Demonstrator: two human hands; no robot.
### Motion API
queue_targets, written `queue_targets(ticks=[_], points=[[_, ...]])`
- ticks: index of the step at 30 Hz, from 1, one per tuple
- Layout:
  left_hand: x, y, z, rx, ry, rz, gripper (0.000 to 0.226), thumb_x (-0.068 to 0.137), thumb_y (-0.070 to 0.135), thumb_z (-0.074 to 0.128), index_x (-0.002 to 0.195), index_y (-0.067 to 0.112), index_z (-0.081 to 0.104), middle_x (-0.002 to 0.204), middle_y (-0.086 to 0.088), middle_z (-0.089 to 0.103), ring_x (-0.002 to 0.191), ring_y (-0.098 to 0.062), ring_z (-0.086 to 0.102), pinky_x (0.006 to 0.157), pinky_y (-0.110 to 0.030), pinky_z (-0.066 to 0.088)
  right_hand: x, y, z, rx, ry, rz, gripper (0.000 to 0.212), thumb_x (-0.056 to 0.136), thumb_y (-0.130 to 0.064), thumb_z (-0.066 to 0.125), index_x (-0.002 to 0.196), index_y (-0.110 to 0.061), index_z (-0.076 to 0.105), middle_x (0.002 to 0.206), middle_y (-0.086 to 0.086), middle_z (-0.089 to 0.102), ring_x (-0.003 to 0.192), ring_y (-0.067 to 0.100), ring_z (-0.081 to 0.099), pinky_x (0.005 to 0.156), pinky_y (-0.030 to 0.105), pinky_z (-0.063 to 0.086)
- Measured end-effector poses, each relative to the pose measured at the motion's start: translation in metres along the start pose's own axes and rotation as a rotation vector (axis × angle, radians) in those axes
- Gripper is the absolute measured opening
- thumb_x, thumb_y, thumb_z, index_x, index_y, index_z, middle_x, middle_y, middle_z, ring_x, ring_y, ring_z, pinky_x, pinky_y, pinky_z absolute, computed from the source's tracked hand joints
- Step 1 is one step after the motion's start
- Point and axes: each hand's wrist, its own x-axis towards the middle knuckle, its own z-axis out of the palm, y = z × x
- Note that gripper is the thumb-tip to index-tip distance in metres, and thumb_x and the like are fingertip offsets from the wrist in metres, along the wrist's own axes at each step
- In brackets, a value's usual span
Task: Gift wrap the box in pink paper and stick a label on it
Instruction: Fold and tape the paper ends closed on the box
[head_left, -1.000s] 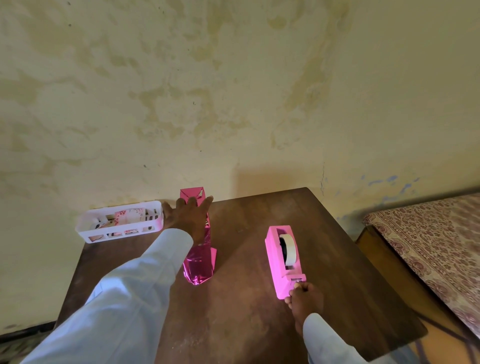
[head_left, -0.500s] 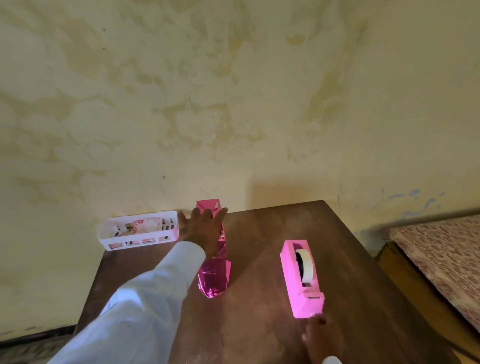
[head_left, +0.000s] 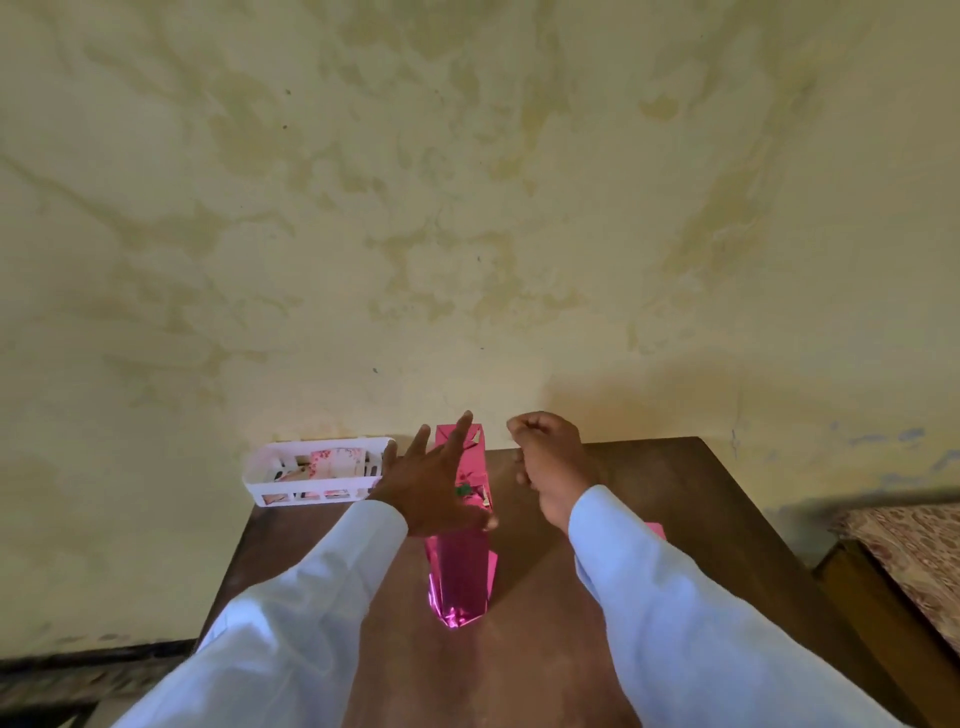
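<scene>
The box (head_left: 460, 577) lies lower centre on the desk (head_left: 675, 467). The left hand (head_left: 431, 486) presses it, fingers (head_left: 460, 431) spread flat, likely steadying it. The right hand (head_left: 550, 462) hovers by its far end, curled; whether it pinches tape I cannot tell.

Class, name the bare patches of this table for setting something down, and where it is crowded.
Free: far right of the table, past the right hand; near strip between the sleeves, before the wrapped box. Crowded: far left, where basket, left hand and box cluster.
</scene>
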Motion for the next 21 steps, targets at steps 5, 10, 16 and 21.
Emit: queue_targets(ticks=[5, 10, 16, 21], points=[[0.001, -0.006, 0.003, -0.163, 0.055, -0.044, 0.123, 0.076, 0.066, 0.067, 0.148, 0.040, -0.029, 0.165, 0.000, 0.016, 0.153, -0.026, -0.003, 0.121, -0.058, 0.000, 0.032, -0.006, 0.033, -0.089, -0.039, -0.037, 0.017, 0.091, -0.009, 0.063, 0.077, -0.017, 0.070, 0.078, 0.000, 0.069, 0.071, 0.015, 0.060, 0.062, 0.025, 0.043], [0.003, -0.016, 0.018, -0.224, 0.118, -0.048, 0.129, 0.058, 0.078, 0.061, 0.141, 0.049, -0.034, 0.162, -0.005, 0.024, 0.151, -0.029, 0.015, 0.119, -0.055, 0.009, 0.054, 0.001, 0.052, -0.169, -0.072, 0.070, 0.015, 0.084, -0.007, 0.068, 0.096, -0.016, 0.068, 0.094, 0.008, 0.069, 0.077, 0.020, 0.062, 0.065, 0.030, 0.048], [0.000, -0.018, 0.023, -0.245, 0.172, -0.046, 0.131, 0.059, 0.078, 0.067, 0.147, 0.045, -0.024, 0.161, -0.002, 0.025, 0.150, -0.026, 0.019, 0.120, -0.053, 0.009, 0.063, 0.005, 0.056, -0.222, -0.114, 0.154, 0.041, 0.076, -0.009, 0.071, 0.111, -0.019, 0.051, 0.108, 0.010, 0.061, 0.093, 0.025, 0.063, 0.064, 0.031, 0.051], [-0.005, -0.017, 0.022, -0.240, 0.196, -0.038, 0.126, 0.067, 0.073, 0.070, 0.152, 0.040, -0.017, 0.161, 0.000, 0.026, 0.150, -0.023, 0.016, 0.120, -0.053, 0.007, 0.066, 0.004, 0.060, -0.330, -0.130, 0.138, 0.033, 0.076, -0.005, 0.065, 0.106, -0.014, 0.053, 0.103, 0.009, 0.059, 0.089, 0.025, 0.059, 0.060, 0.030, 0.045]])
